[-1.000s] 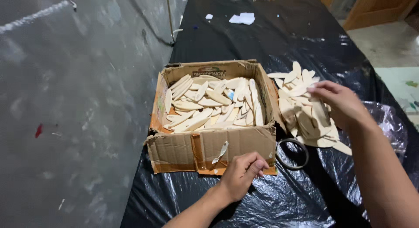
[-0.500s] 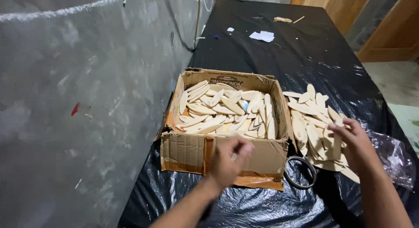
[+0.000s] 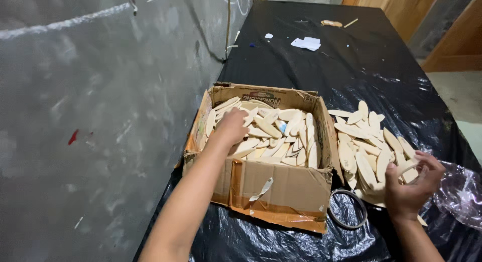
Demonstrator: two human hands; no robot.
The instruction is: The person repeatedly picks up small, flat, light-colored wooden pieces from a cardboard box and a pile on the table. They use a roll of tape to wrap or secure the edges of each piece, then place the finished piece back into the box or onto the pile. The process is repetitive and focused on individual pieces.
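Now the left hand is down inside the cardboard box, fingers curled onto the pale wooden oval pieces near the box's left wall; whether it actually grips one cannot be told from this view. Half a second ago that hand was outside, at the box's front wall, so it has crossed the rim and moved inward. The right hand sits at the near end of the loose pile of wooden ovals lying on the black plastic sheet just right of the box, its fingers half closed around one oval held at the fingertips; earlier it lay spread over the same pile. One box, two hands, one ring of tape lying by the box's front right corner; the ovals number dozens in each heap, too many to count. The box's left side stands close against the grey wall, leaving little room there. Open sheet stretches behind the box toward the white paper scraps at the far end. Crumpled clear plastic bunches at the right edge of the table.
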